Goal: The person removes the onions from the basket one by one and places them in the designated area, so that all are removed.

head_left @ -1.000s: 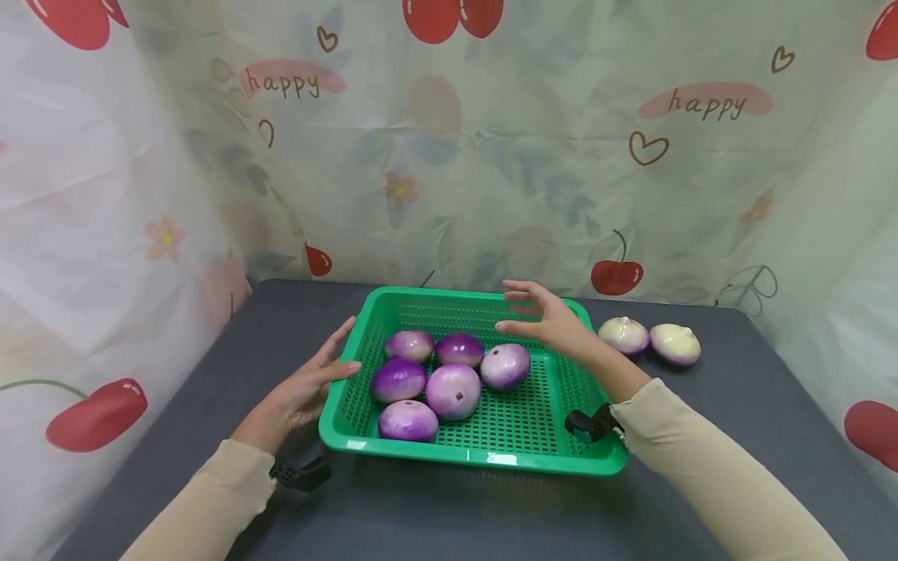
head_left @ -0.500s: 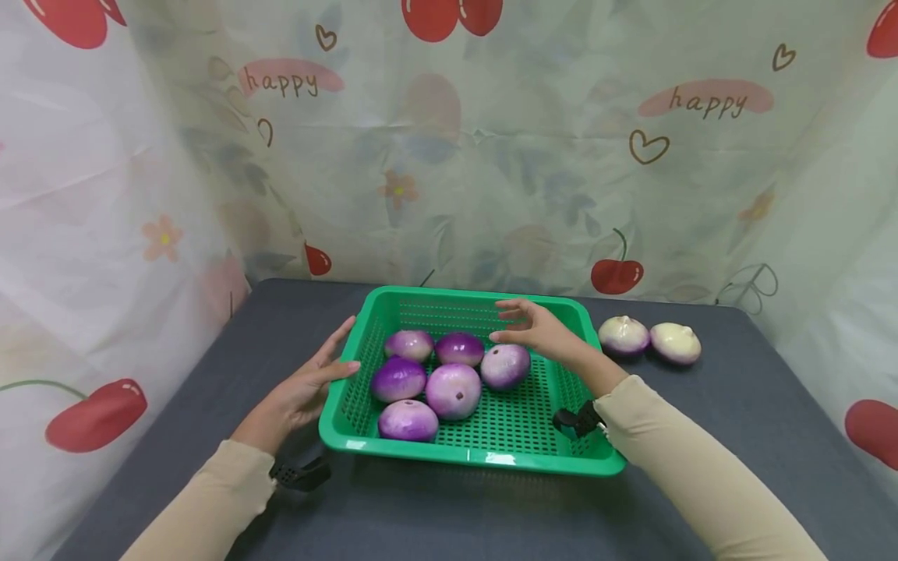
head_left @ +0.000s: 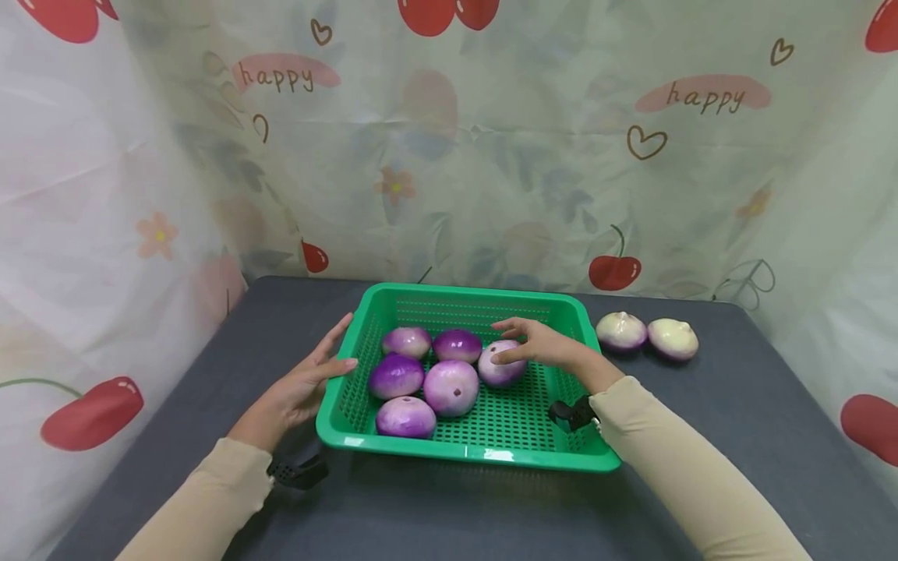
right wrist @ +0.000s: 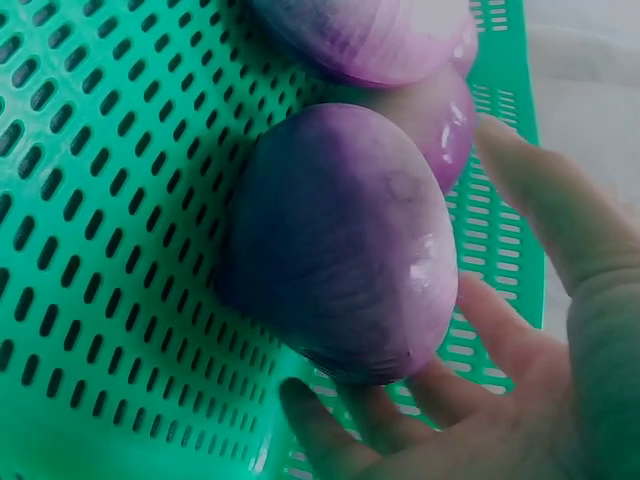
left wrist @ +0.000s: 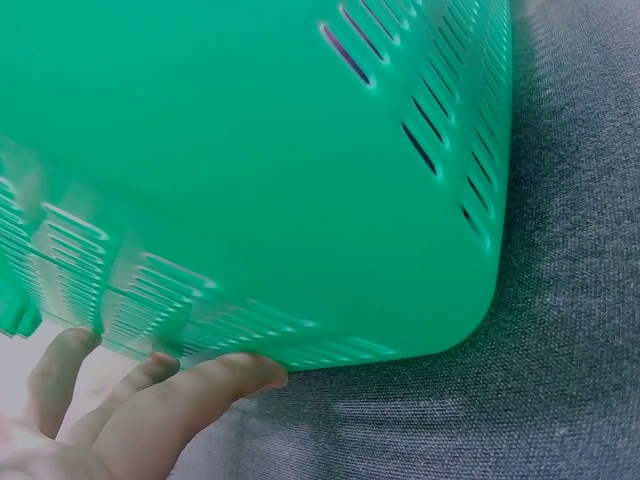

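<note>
In the head view a green plastic basket holds several purple onions in its left and middle part. My left hand rests at its left side, thumb at the rim; the left wrist view shows the fingers against the slotted outer wall. Inside the basket, my right hand reaches over the rightmost onion. Seen from the right wrist, the fingers lie along one side of that onion while the thumb stands apart from it. Contact by the fingertips is hard to tell.
Two pale-topped onions, a nearer one and a farther-right one, sit outside the basket on the dark grey tabletop. A printed curtain hangs behind and along both sides.
My right hand has moved down and slightly left, from above the basket's back right to the rightmost onion. The left hand keeps its place at the basket; the onions have not visibly moved.
</note>
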Action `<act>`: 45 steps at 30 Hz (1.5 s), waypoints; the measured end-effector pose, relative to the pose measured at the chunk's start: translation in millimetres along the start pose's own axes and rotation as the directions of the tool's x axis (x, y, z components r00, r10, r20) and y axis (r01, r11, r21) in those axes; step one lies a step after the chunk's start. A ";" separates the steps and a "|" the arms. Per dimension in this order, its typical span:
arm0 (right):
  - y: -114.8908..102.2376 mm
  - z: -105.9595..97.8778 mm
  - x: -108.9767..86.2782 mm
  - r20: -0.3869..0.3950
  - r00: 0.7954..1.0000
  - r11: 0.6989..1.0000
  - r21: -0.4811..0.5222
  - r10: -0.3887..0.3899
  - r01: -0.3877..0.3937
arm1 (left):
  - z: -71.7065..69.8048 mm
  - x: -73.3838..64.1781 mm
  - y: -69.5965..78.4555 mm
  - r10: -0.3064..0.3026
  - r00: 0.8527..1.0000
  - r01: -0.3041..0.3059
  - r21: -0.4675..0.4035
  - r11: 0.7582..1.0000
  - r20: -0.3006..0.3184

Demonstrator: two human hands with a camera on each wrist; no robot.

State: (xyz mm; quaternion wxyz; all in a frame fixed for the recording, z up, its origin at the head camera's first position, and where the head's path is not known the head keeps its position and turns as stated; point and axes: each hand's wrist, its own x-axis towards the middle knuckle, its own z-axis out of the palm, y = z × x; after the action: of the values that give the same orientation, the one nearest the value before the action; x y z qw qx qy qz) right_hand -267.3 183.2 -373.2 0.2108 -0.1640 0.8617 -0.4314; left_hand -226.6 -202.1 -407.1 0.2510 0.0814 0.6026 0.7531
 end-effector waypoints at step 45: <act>3.4 1.7 -4.2 0.055 0.998 0.991 -0.132 -0.002 0.009 | -0.7 0.2 -1.0 0.005 1.000 -0.005 0.004 1.000 0.006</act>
State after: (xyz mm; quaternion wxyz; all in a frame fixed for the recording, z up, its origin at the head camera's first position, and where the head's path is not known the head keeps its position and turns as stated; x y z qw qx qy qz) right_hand -263.1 185.9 -376.0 0.2218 -0.1917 0.8819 -0.3692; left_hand -226.8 -202.4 -408.2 0.2506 0.0855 0.6033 0.7523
